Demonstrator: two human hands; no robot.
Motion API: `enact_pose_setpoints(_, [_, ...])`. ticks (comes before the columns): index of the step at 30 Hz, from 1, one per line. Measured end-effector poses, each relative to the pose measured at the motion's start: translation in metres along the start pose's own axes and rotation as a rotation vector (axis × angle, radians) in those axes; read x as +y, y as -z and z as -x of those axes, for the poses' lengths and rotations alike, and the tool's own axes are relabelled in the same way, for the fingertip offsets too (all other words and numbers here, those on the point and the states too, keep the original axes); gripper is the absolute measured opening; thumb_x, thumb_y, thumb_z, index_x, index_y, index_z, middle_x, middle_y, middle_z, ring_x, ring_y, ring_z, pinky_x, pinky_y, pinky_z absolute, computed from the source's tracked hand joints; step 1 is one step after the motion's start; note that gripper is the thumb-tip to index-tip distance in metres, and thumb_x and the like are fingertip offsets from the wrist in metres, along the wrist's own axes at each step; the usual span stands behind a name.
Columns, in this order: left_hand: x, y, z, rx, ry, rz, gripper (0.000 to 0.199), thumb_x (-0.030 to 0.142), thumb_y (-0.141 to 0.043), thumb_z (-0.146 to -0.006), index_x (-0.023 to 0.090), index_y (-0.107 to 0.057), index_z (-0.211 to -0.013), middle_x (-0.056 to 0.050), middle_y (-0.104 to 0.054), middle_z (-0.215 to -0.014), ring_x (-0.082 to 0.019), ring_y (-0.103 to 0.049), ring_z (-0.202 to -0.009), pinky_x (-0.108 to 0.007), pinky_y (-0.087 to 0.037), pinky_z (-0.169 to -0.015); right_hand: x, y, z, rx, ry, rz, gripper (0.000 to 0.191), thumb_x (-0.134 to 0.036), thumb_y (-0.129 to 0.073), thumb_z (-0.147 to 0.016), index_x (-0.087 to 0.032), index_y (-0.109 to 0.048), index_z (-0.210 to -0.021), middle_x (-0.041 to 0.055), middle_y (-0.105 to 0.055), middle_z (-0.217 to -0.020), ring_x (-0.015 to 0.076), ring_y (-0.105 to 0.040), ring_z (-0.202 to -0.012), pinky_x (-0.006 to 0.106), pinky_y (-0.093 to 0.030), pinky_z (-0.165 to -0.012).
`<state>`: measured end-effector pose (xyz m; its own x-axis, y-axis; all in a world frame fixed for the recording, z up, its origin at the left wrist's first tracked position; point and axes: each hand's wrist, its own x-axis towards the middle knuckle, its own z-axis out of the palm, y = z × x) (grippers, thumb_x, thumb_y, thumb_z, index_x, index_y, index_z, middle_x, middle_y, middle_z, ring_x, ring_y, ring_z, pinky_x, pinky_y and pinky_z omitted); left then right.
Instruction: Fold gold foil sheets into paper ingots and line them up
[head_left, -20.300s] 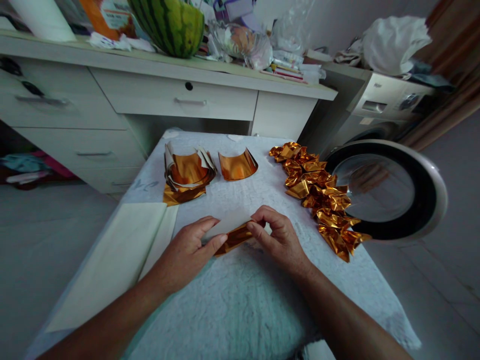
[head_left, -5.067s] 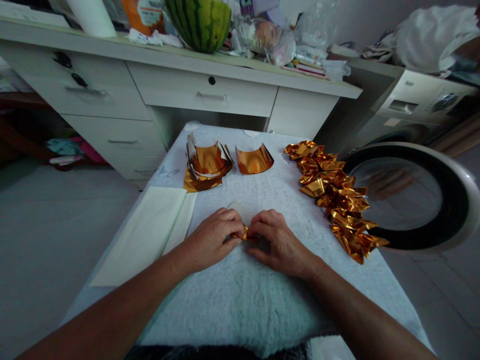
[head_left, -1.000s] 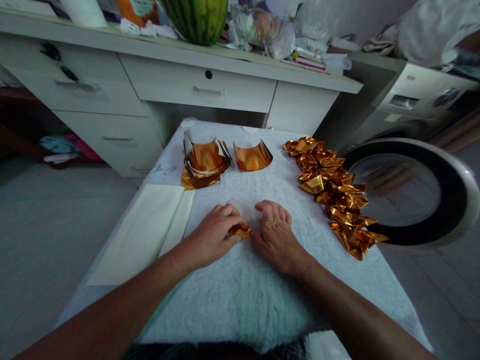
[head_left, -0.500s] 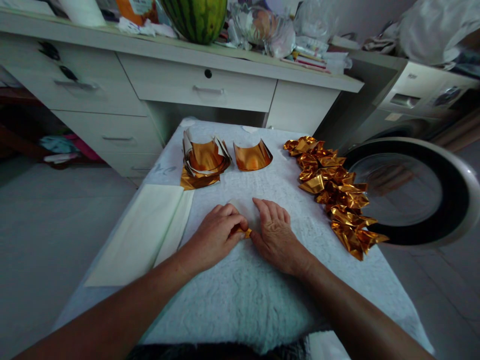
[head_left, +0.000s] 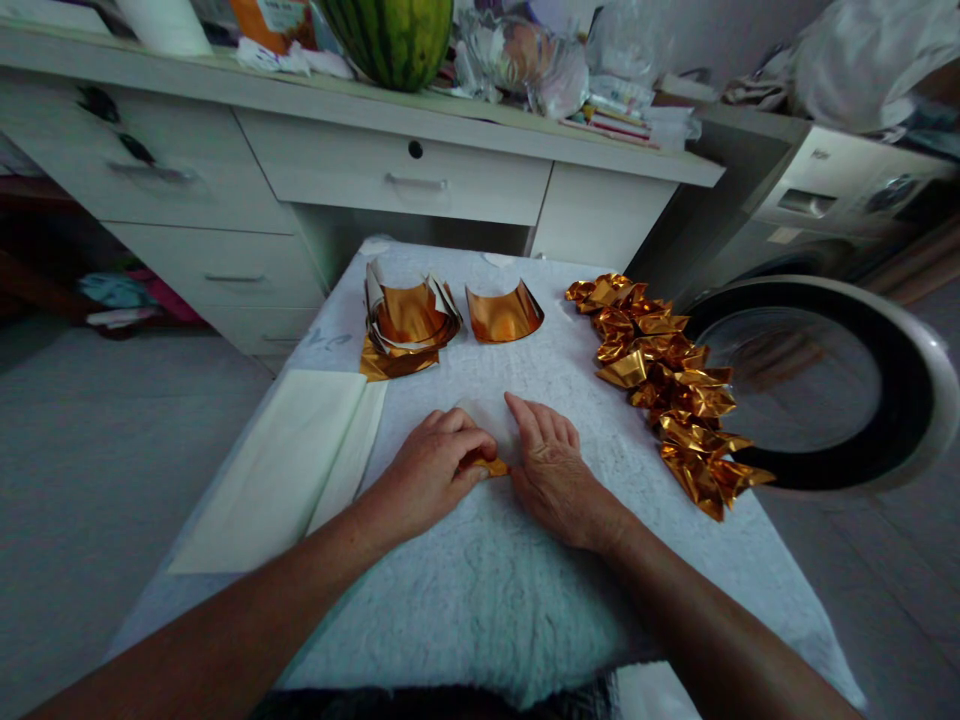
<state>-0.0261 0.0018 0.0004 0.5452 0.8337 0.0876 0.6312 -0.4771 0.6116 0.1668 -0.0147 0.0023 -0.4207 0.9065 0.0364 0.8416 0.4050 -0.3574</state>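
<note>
Left hand [head_left: 435, 465] and right hand [head_left: 551, 475] both bare, fairly broad across the knuckles, fine creases on the back of the right one. Wrists bare too, slimmer than the palms. Left forearm [head_left: 255, 615] and right forearm [head_left: 705, 635] bare as far up as I can see, sturdy, widening away from the wrist. Clothing [head_left: 420, 705]: only a strip low at the person's front, near-black, lighter flecks toward the right; cut and fabric too dim to tell.
</note>
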Motion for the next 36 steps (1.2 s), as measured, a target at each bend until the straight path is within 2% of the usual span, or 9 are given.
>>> enact_pose_setpoints(5, [-0.001,-0.002,0.000,0.007,0.013,-0.005,0.006,0.020,-0.064,-0.088,0.022,-0.066,-0.093,-0.002,-0.059,-0.095,-0.021,-0.052,-0.093,-0.036,-0.042,-0.084,-0.002,-0.003,-0.001,0.029,-0.045,-0.012,0.072,-0.031,-0.045,-0.090,-0.003,-0.019,-0.151,0.0212,-0.039,-0.146,0.0317,-0.032,-0.135,0.053,-0.025,-0.113])
enact_pose_setpoints(8, [-0.001,-0.001,0.001,0.002,0.014,-0.006,0.005,0.021,-0.063,-0.088,0.021,-0.066,-0.092,-0.002,-0.059,-0.095,-0.021,-0.051,-0.092,-0.036,-0.042,-0.083,-0.004,-0.006,-0.002,0.069,-0.063,-0.003,0.071,-0.043,-0.045,-0.094,-0.006,-0.023,-0.151,0.0205,-0.041,-0.144,0.0327,-0.034,-0.133,0.054,-0.026,-0.112])
enact_pose_setpoints(10, [-0.001,-0.001,0.001,-0.006,0.014,-0.004,0.005,0.020,-0.063,-0.088,0.022,-0.066,-0.091,-0.002,-0.058,-0.095,-0.021,-0.051,-0.093,-0.036,-0.042,-0.083,-0.005,-0.007,-0.003,0.084,-0.059,0.005,0.071,-0.045,-0.048,-0.093,-0.009,-0.025,-0.150,0.0198,-0.042,-0.144,0.0330,-0.035,-0.132,0.054,-0.027,-0.111])
enact_pose_setpoints(17, [-0.001,0.000,0.001,-0.009,0.016,0.005,0.006,0.022,-0.063,-0.088,0.022,-0.066,-0.093,-0.002,-0.059,-0.097,-0.021,-0.051,-0.094,-0.037,-0.042,-0.085,-0.003,-0.002,-0.003,0.031,-0.049,-0.016,0.072,-0.027,-0.051,-0.088,-0.013,-0.022,-0.153,0.0174,-0.041,-0.145,0.0306,-0.034,-0.133,0.052,-0.027,-0.111])
enact_pose_setpoints(29, [0.000,0.001,0.002,-0.014,0.015,0.005,0.014,0.014,-0.060,-0.085,0.023,-0.066,-0.095,-0.002,-0.060,-0.099,-0.022,-0.052,-0.096,-0.038,-0.043,-0.087,0.006,0.005,-0.002,-0.065,0.013,-0.065,0.077,-0.013,-0.046,-0.082,-0.019,-0.017,-0.154,0.0148,-0.036,-0.147,0.0261,-0.030,-0.138,0.051,-0.025,-0.114])
enact_pose_setpoints(36, [0.000,0.002,0.003,-0.013,-0.001,0.004,0.018,0.013,-0.059,-0.086,0.023,-0.067,-0.097,-0.003,-0.060,-0.099,-0.022,-0.052,-0.097,-0.038,-0.043,-0.087,0.011,0.006,0.002,-0.019,0.036,-0.147,0.081,-0.010,-0.043,-0.076,-0.015,-0.015,-0.151,0.0169,-0.036,-0.147,0.0273,-0.030,-0.139,0.054,-0.026,-0.113])
